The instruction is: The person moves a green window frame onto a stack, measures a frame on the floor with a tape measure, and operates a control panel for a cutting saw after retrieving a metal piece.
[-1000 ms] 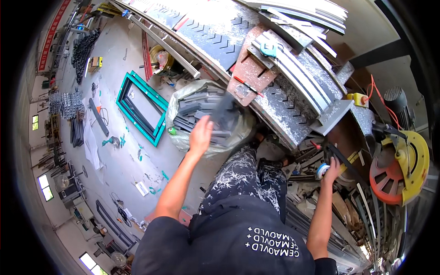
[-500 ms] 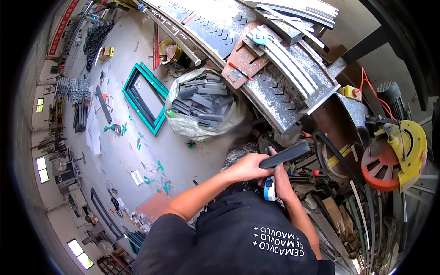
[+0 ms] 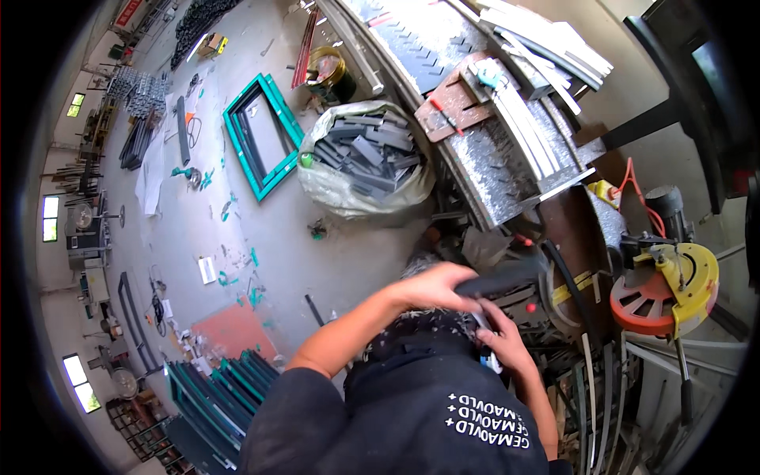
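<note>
A short dark grey profile piece [image 3: 507, 277], blurred by motion, is gripped at its near end by my left hand [image 3: 438, 286] in front of my body. Just below it, to the right, my right hand [image 3: 505, 342] is closed around a blue and white tape measure [image 3: 490, 362], mostly hidden under the palm. A thin pale strip shows between the two hands; I cannot make out whether it is the tape's blade. The fingertips of my right hand come close to the profile's lower side, and contact cannot be told.
A pale sack [image 3: 348, 202] full of grey offcuts stands ahead-left, beside a green frame [image 3: 265, 190] on the floor. Above right runs a metal-dusted workbench [image 3: 507, 186]. A saw with yellow and orange guard [image 3: 665, 289] stands right, with long strips below it.
The view has turned, so bench, sack and saw appear shifted. The profile now blurs with movement, and my right hand has drawn down away from it. The tape measure is more covered.
</note>
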The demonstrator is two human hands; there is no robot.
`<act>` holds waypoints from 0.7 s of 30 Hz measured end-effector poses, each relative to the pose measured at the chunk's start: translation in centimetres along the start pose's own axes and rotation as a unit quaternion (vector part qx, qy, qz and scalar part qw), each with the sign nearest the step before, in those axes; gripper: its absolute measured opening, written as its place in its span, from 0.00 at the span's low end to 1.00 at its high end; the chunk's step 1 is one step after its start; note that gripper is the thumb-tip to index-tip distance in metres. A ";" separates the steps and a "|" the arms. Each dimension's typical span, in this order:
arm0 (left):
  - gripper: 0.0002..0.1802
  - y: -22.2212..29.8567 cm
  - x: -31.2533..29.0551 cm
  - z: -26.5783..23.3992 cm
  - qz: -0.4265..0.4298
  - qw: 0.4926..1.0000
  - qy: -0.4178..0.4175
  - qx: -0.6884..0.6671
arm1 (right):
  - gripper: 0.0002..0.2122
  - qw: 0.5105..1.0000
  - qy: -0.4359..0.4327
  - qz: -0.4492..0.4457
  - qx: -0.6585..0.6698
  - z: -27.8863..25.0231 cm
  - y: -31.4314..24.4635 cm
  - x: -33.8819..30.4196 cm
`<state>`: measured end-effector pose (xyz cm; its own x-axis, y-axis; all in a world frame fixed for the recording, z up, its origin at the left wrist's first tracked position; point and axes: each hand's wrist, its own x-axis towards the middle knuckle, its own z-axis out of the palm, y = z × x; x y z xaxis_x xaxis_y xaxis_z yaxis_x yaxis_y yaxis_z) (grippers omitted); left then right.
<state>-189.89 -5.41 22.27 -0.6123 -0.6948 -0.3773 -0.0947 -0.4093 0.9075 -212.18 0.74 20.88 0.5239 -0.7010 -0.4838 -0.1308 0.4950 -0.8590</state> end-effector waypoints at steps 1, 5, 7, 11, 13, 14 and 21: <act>0.14 0.4 -1.0 -1.8 0.018 0.996 0.084 -0.018 | 0.24 0.999 -0.009 0.053 0.006 -1.2 0.4 -0.6; 0.14 3.9 -4.7 -9.7 0.097 0.914 0.327 -0.220 | 0.13 0.986 0.039 0.146 -0.074 -7.0 1.4 -4.8; 0.18 4.5 -4.6 -11.5 0.193 0.889 0.335 -0.245 | 0.12 0.987 0.044 0.106 -0.109 -8.5 1.0 -6.0; 0.28 6.1 -1.7 -10.6 0.271 0.853 0.219 -0.389 | 0.11 0.993 0.098 0.058 0.042 -5.6 -2.9 -5.0; 0.31 6.5 -0.5 -9.4 0.272 0.844 0.195 -0.419 | 0.12 0.995 0.091 0.047 0.016 -4.1 -4.2 -3.7; 0.31 6.8 0.1 -9.0 0.275 0.846 0.187 -0.417 | 0.12 0.994 0.095 0.050 0.035 -3.3 -4.6 -3.0; 0.28 9.0 2.1 -7.2 0.263 0.830 0.229 -0.436 | 0.12 0.996 0.077 0.033 0.044 -2.2 -4.8 -0.1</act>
<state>-186.39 -14.78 28.31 -0.0071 -0.9831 -0.1831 0.8171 -0.1113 0.5656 -213.45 -2.64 24.68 0.3815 -0.7324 -0.5639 -0.0821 0.5808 -0.8099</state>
